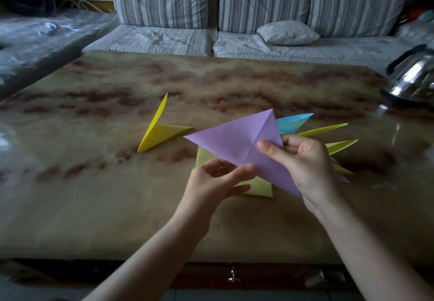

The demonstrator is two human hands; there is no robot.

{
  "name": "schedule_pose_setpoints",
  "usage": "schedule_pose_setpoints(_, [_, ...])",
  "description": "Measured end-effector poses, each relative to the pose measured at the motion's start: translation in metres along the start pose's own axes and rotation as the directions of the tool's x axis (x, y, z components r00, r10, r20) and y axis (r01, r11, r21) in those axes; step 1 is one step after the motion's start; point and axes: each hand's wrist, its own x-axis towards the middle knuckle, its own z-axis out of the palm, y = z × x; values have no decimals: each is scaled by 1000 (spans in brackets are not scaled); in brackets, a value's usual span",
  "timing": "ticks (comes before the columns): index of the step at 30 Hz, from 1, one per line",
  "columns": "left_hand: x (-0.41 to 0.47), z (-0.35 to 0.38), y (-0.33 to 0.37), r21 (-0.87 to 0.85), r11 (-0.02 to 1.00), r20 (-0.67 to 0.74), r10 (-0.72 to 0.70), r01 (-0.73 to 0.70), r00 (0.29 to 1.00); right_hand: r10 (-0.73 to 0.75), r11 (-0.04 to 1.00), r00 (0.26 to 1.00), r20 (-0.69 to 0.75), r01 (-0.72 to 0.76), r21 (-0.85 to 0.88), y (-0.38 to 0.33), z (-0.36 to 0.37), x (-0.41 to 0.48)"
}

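I hold a purple paper sheet [237,141] with crossed creases above the marble-patterned table [94,183]. My right hand [310,167] grips its right side, thumb on top and fingers curled behind. My left hand [218,178] pinches the lower edge between thumb and fingers. A light green flat sheet [260,189] lies on the table under my hands, partly hidden. A folded yellow piece [159,134] sits to the left. Behind my right hand lie a folded blue piece [293,122] and pointed yellow-green folded pieces [340,147].
A shiny steel kettle [413,80] stands at the table's right edge. A grey striped sofa [258,40] with a small pillow [287,33] runs behind the table. A drawer knob [232,277] shows below the front edge.
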Motion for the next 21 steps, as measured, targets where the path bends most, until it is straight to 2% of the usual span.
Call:
schedule_pose_setpoints(4, [2,2,-2,-48,997,-105,53,-58,993,-40,999,999,-16,40,6,3,8,-4])
schedule_pose_setpoints(8, [0,3,1,-81,994,-112,64,-74,992,-51,998,998,-39,52,22,2,11,-6])
schedule_pose_setpoints(13, [1,2,1,-17,995,-179,90,-94,980,-54,998,998,-45,54,-13,1,14,-9])
schedule_pose_setpoints(17, [2,0,4,47,990,-197,138,-131,971,134,986,988,80,-141,94,-7,8,-10])
schedule_pose_setpoints(21, [4,-5,8,102,977,-220,205,-187,954,291,950,915,281,-311,27,-13,5,-14])
